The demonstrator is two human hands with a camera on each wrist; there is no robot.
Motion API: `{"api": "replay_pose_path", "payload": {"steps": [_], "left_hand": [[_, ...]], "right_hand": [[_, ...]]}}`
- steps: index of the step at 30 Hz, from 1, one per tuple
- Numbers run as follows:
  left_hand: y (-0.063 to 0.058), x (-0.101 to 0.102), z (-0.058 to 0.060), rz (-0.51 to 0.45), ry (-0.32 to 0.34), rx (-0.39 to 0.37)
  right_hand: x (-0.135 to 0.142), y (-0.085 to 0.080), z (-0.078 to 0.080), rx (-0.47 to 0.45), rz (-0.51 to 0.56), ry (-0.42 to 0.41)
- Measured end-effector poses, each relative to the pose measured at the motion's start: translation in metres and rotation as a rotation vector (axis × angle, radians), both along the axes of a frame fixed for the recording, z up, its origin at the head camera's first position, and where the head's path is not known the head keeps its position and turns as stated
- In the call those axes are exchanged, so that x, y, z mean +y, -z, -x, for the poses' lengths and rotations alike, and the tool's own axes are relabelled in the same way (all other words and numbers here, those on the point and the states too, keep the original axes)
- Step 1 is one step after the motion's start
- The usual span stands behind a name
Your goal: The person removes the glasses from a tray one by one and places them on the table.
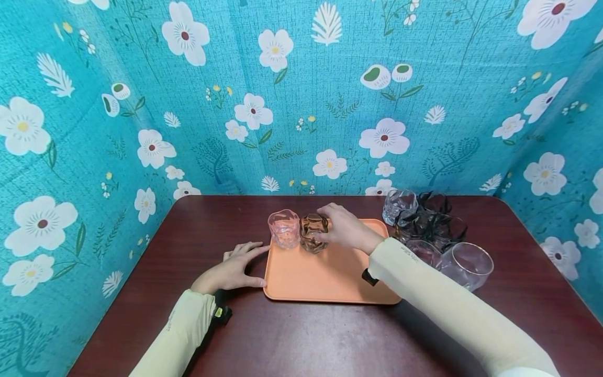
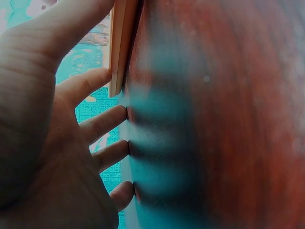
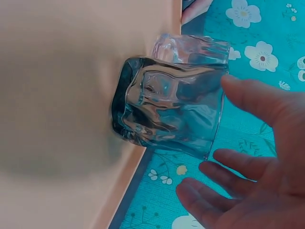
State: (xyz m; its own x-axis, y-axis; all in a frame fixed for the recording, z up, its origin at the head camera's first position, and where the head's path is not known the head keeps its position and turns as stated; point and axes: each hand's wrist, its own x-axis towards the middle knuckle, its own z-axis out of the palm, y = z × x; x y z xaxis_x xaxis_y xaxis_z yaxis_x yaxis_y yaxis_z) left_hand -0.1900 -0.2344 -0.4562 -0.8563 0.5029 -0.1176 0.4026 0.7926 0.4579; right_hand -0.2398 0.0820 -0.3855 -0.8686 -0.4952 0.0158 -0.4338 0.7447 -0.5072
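On an orange tray (image 1: 325, 280) stand a pink-tinted clear glass (image 1: 284, 230) and, to its right, a brown-tinted glass (image 1: 314, 230) with wavy sides. My right hand (image 1: 346, 229) is over the brown glass, its thumb at one side of the rim and fingertips at the other. In the right wrist view the brown glass (image 3: 167, 105) has its base on the tray, partly covering the pink glass (image 3: 195, 47). My left hand (image 1: 233, 271) rests at the tray's left edge, thumb and forefinger touching it. Its other fingertips (image 2: 119, 114) press on the table, spread apart.
Right of the tray several glasses crowd together: a clear faceted one (image 1: 399, 207), dark ones (image 1: 424, 222) and a large clear one with a thin rim (image 1: 468, 267). My right forearm passes close before them. A flowered blue curtain (image 1: 301, 104) hangs behind the dark wooden table (image 1: 212, 214).
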Motion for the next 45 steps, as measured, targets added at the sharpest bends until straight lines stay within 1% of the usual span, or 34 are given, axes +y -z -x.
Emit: {"api": "replay_pose_path", "payload": {"steps": [6,16,18,24,28,32,36,41,45], "left_hand": [[0.000,0.000,0.000,-0.011,-0.004,-0.012],[0.000,-0.001,0.001,-0.001,-0.006,-0.016],[0.001,-0.001,0.001,-0.005,-0.002,-0.011],[0.001,-0.001,0.000,-0.027,0.015,-0.001],[0.001,-0.001,0.000,-0.016,0.014,-0.001],[-0.001,0.000,0.000,-0.021,0.021,-0.003],[-0.002,0.001,0.001,-0.015,0.022,-0.003],[-0.001,-0.001,0.001,0.001,0.012,-0.012],[0.000,-0.001,0.000,-0.008,0.009,-0.015]], "right_hand": [[-0.006,0.001,0.002,-0.009,0.003,-0.034],[-0.011,0.007,0.006,-0.021,0.005,-0.023],[-0.012,0.007,0.006,-0.011,0.008,-0.017],[-0.016,0.011,0.008,0.076,-0.012,0.013],[-0.018,0.012,0.007,0.078,-0.009,0.065],[-0.017,0.014,0.005,0.066,0.014,0.105],[-0.013,0.013,0.003,0.075,0.037,0.111],[-0.004,0.006,-0.006,0.096,0.078,0.112],[0.005,-0.003,-0.016,0.114,0.107,0.129]]}}
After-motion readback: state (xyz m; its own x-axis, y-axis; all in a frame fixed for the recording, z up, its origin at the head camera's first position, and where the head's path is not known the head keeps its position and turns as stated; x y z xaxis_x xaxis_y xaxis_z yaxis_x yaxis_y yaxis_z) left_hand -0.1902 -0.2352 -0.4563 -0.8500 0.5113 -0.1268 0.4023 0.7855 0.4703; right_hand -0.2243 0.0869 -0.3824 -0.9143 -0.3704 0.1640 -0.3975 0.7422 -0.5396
